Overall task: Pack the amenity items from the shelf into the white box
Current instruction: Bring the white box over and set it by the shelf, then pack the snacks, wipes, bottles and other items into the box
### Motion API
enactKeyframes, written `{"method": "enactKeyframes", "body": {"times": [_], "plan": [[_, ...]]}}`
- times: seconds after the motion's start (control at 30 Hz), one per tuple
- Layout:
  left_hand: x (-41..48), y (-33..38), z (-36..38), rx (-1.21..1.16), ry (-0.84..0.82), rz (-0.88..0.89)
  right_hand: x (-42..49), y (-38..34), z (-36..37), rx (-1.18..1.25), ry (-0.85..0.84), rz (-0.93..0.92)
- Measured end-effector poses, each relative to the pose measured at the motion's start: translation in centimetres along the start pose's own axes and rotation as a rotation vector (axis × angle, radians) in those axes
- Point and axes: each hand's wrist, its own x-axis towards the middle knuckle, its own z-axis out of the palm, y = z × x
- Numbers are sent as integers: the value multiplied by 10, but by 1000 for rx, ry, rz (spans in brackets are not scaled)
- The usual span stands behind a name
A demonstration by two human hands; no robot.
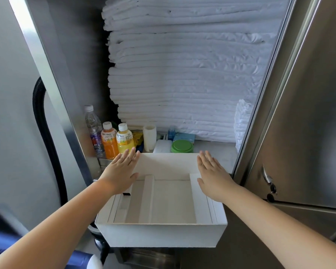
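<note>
Just behind the white box (pixel 163 235)'s far wall, juice bottles (pixel 124 141) are standing nearest my left hand (pixel 122 171); it and my right hand (pixel 213 177) are lying flat, fingers straight, along the box's sides.

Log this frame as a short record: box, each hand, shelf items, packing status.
box: white box, open, cardboard dividers inside, no shelf item seen in it
left hand: flat, fingers straight, on the box's left edge
right hand: flat, fingers straight, on the box's right edge
shelf: water bottle, orange juice bottle, yellow juice bottle, green-lidded jar, behind the box
backdrop: folded white linen stack
status: packing not begun
</note>
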Motion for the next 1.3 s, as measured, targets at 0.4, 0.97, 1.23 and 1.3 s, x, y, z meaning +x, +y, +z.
{"method": "enactKeyframes", "body": {"times": [0.4, 0.97, 1.23, 1.3], "plan": [[31, -15, -3, 31, -26, 74, 30, -2, -6, 13, -59, -6], [48, -31, 3, -188, 21, 142, 57, 0, -6, 165, -3, -248], [47, -32, 3, -249, 54, 146, 69, 4, -12, 235, -45, -336], [46, -31, 3, -273, 70, 136, 73, 6, -14, 286, -28, -352]]}}
